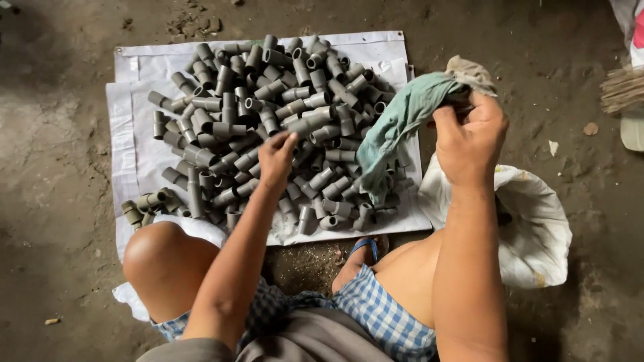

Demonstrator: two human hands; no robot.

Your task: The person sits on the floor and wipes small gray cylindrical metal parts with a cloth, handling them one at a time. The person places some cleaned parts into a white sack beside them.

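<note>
A heap of several short grey pipe fittings (268, 114) lies on a white sheet (137, 154) spread on the ground in front of me. My left hand (277, 157) reaches down into the middle of the heap, fingertips touching the fittings; whether it grips one I cannot tell. My right hand (469, 137) is raised at the right edge of the sheet and is closed on a teal-green cloth (402, 124) that hangs down over the fittings. I am squatting, knees bare, with blue checked shorts below.
A white sack (537, 221) lies on the ground right of my right arm. A broom's bristle end (624, 87) shows at the right edge. The ground around the sheet is dark dirt. A blue sandal (365, 248) is under me.
</note>
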